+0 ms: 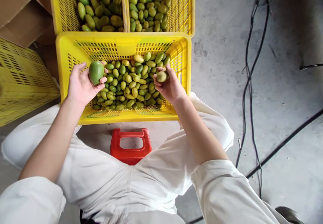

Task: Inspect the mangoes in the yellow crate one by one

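My left hand (84, 82) is closed round a large, smooth green fruit (96, 72), mango-like in shape, above the left side of the near yellow crate (123, 119). Over the same crate's right side, my right hand (171, 82) grips a smaller, paler green oval fruit (162, 76) with thumb and fingers. Below both hands, a heap of small green and yellow-green oval fruits (131, 82) covers much of the crate's bottom. The fruit in my left hand is clearly bigger than those in the heap.
Beyond the near crate stands another yellow crate (193, 8), split by a divider (124, 6), with green fruits on both sides. At left are a yellow crate (22, 79) and cardboard (15, 5). A red stool (130, 153) sits between my legs. Black cables (248, 79) cross the floor at right.
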{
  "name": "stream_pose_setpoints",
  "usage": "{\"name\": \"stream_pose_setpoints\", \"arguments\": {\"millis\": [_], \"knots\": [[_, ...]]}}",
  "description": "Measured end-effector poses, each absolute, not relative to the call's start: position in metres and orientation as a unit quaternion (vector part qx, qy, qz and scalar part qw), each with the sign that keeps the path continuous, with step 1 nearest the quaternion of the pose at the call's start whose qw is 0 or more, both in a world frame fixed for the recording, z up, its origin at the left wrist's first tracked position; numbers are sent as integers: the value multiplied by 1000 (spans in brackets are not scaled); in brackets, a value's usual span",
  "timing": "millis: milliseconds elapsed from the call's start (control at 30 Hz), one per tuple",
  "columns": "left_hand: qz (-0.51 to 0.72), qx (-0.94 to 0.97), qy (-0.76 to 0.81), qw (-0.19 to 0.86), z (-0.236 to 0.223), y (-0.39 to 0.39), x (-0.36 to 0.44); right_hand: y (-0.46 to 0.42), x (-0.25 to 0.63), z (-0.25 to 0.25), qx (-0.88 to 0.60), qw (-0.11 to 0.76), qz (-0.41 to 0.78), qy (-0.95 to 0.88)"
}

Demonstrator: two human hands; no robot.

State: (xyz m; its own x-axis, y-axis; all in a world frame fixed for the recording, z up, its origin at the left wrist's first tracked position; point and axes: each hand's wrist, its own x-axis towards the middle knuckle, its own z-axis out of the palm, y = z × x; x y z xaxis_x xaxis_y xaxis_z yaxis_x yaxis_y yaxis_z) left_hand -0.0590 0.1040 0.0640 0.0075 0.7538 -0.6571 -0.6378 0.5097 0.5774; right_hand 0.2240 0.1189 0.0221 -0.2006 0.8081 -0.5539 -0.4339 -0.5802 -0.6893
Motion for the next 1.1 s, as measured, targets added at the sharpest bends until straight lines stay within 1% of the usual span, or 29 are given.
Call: {"name": "stream_pose_setpoints", "arguments": {"millis": [200,400,567,733,867,967,1100], "knots": [[500,114,518,684,53,106,-64,122,230,18,-476,440,742,-172],[506,141,513,679,43,107,-76,120,229,17,-455,428,762,-171],[508,101,528,673,46,109,-81,119,226,20,-464,420,759,-177],[500,78,540,672,42,109,-82,121,224,16,-483,434,743,-164],[478,58,556,677,39,109,-83,121,228,9,-501,399,756,-136],[461,10,559,689,45,109,-79,121,235,6,-512,381,761,-118],[438,-37,571,693,60,110,-70,121,238,6,-526,380,753,-109]]}}
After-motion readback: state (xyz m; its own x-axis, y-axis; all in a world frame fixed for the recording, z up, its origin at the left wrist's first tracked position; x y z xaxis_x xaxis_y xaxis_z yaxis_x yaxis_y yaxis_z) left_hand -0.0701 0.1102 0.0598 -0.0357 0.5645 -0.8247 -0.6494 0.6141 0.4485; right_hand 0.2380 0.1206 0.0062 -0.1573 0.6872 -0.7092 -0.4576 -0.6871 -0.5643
